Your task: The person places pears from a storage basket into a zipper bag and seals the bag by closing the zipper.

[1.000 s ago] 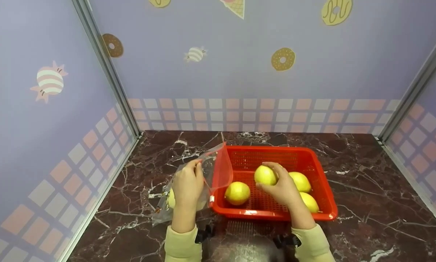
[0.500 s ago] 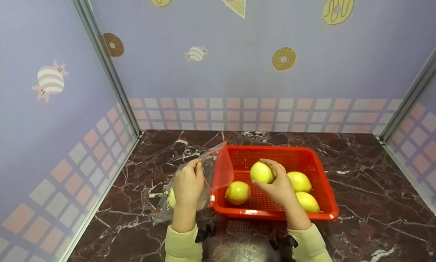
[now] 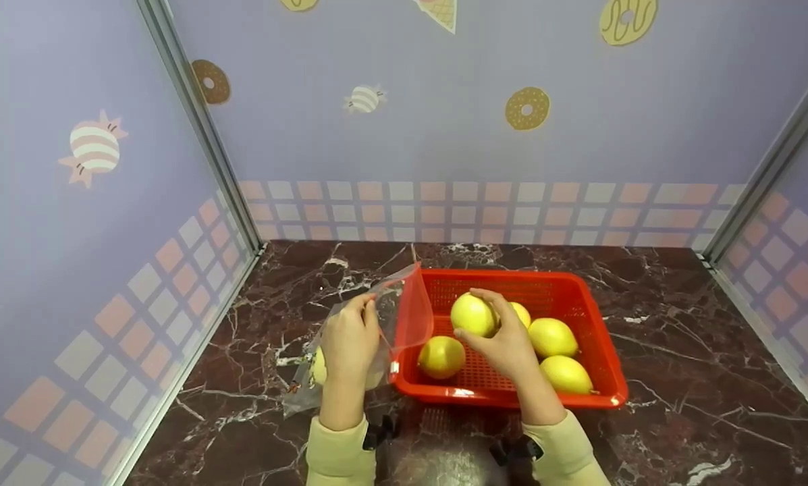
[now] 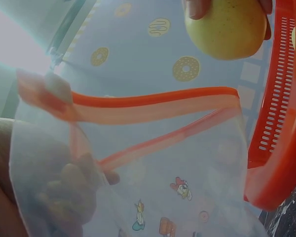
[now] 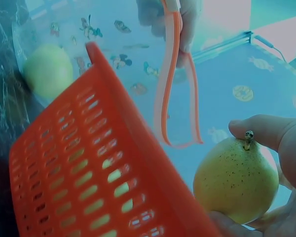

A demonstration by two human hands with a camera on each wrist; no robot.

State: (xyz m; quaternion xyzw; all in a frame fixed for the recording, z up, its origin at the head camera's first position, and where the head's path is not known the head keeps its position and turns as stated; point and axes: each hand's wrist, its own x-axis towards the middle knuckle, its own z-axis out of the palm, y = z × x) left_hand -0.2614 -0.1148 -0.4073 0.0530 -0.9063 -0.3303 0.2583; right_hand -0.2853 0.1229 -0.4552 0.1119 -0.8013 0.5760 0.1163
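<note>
My right hand (image 3: 505,344) grips a yellow pear (image 3: 472,315) above the left half of a red plastic basket (image 3: 491,397). In the right wrist view the held pear (image 5: 237,180) shows its stem and dark specks. To the left, my left hand (image 3: 349,337) pinches the rim of a clear zip bag (image 4: 172,158) with an orange-red edge and printed cartoon figures. The bag's mouth gapes toward the basket and overlaps its left rim. Inside the bag, low down, lies another pear (image 5: 48,72), partly hidden behind my left hand in the head view.
Several pears stay in the basket: one pear (image 3: 442,358) at the left, others such as this pear (image 3: 553,337) at the right. The basket stands on a dark marbled tabletop (image 3: 674,337). Patterned wall panels (image 3: 444,135) enclose the back and both sides.
My right hand has carried the pear left and slightly upward, toward the bag's mouth. A pear behind it at the basket's back has come into view. The left hand and bag have barely moved.
</note>
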